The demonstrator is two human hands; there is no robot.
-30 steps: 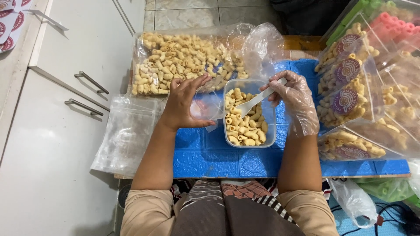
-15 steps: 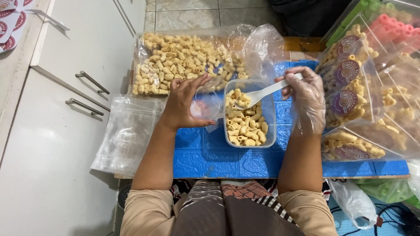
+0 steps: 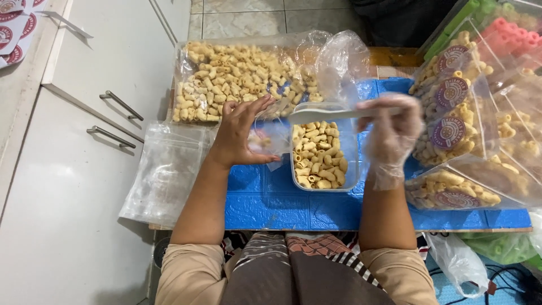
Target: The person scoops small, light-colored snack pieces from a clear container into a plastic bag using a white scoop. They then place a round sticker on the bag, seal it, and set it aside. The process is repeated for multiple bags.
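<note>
My left hand holds a small clear plastic bag open beside a clear plastic tub filled with pale yellow macaroni snacks. My right hand, inside a thin clear glove, grips a white plastic spoon held level over the tub's far rim, its bowl pointing toward the small bag. A few snack pieces lie inside the bag. Both forearms rest above a blue mat.
A large open bag of the same snacks lies behind the tub. Several sealed, labelled snack packs are stacked on the right. A pile of empty clear bags hangs off the left edge. White cabinet drawers stand at left.
My right hand has lifted the spoon out of the tub and swung it left, toward the small bag. My left hand and the bag have stayed in place.
</note>
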